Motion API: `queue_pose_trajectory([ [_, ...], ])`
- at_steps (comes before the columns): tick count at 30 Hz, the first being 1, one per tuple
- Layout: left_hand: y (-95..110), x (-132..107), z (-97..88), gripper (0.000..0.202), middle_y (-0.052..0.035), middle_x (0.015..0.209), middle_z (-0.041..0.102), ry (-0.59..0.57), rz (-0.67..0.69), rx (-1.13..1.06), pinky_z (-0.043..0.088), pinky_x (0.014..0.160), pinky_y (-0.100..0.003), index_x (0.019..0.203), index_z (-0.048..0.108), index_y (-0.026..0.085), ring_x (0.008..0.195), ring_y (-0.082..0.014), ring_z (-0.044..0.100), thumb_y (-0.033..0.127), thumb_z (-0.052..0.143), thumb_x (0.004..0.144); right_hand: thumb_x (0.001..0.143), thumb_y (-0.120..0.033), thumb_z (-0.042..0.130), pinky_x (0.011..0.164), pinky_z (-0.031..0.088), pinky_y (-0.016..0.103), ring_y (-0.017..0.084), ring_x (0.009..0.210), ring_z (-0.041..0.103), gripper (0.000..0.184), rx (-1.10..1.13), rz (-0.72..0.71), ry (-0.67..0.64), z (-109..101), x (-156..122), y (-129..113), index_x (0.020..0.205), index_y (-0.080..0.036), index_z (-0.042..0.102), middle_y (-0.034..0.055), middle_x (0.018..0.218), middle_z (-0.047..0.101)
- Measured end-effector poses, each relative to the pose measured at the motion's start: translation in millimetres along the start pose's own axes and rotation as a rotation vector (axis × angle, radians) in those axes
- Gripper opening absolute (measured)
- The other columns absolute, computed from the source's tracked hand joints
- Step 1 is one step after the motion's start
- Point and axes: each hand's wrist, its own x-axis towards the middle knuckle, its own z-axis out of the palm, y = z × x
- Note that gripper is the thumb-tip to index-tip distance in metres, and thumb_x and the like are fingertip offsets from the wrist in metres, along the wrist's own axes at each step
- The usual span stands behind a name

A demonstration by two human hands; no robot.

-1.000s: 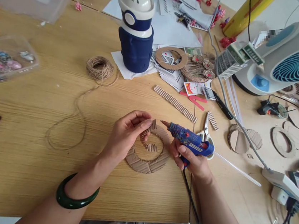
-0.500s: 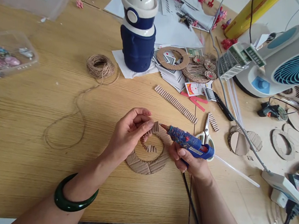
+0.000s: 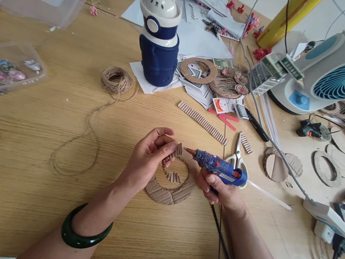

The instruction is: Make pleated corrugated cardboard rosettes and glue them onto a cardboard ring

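Between thumb and fingers, my left hand [image 3: 153, 152] pinches a narrow strip of corrugated cardboard [image 3: 173, 176], whose loose end curls down. Below it, a flat cardboard ring [image 3: 170, 195] lies on the table. My right hand [image 3: 221, 188] is wrapped around a blue glue gun [image 3: 215, 162] with crusted glue on its barrel. The gun's nozzle points left, close to the strip's upper end; whether they touch I cannot tell. A clear glue stick [image 3: 270, 195] sticks out of the gun's back. Scissors [image 3: 238, 157] with pale handles lie just behind the gun.
Another corrugated strip [image 3: 203, 122] lies ahead of my hands. Twine [image 3: 117, 79] is coiled farther back, beside a navy bottle [image 3: 160, 56]. To the right are cardboard discs [image 3: 274, 165], a fan [image 3: 324, 70], a grey cable [image 3: 283, 154] and a power strip [image 3: 336, 227].
The glue gun's nozzle has shifted very slightly left and down relative to the strip. Both hands keep their grips, and the whole view has tilted a little.
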Motion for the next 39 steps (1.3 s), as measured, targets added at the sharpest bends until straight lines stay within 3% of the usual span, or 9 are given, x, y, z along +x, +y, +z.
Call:
queue_pose_trajectory([
  [9,0.8,-0.1,0.3,0.029,0.0029,0.077,0.067,-0.009,-0.017,-0.007,0.043,0.047,-0.016,0.105,0.062,0.017,0.056,-0.0057,0.056,0.024,0.080,0.083,0.083,-0.059,0.072,0.028,0.025,0.019,0.005,0.027,0.035,0.051,-0.095,0.037,0.090,4.2,1.7,-5.8,0.058,-0.018,0.056,-0.0058,0.042,0.045],
  [24,0.3,-0.3,-0.6,0.030,0.0032,0.077,0.067,-0.003,-0.026,0.008,0.042,0.047,-0.016,0.105,0.062,0.018,0.055,-0.0058,0.055,0.025,0.081,0.082,0.079,-0.062,0.075,0.028,0.026,0.018,0.004,0.027,0.033,0.054,-0.085,0.060,0.063,5.3,2.1,-7.9,0.057,-0.019,0.051,-0.0071,0.042,0.043],
  [33,0.7,-1.5,-0.3,0.032,0.0028,0.077,0.067,0.014,-0.032,0.009,0.042,0.046,-0.018,0.104,0.063,0.018,0.054,-0.0063,0.055,0.026,0.082,0.080,0.075,-0.070,0.073,0.026,0.029,0.020,0.003,0.025,0.029,0.060,-0.146,0.075,0.121,5.5,2.7,-7.7,0.052,-0.020,0.048,-0.0069,0.038,0.041],
  [39,0.0,-0.3,0.0,0.031,0.0031,0.076,0.067,0.017,-0.037,-0.008,0.042,0.046,-0.017,0.104,0.063,0.017,0.053,-0.0059,0.056,0.024,0.082,0.081,0.073,-0.069,0.075,0.027,0.038,0.022,0.004,0.024,0.030,0.059,-0.128,0.057,0.175,6.5,2.2,-5.8,0.052,-0.020,0.049,-0.0077,0.038,0.041],
])
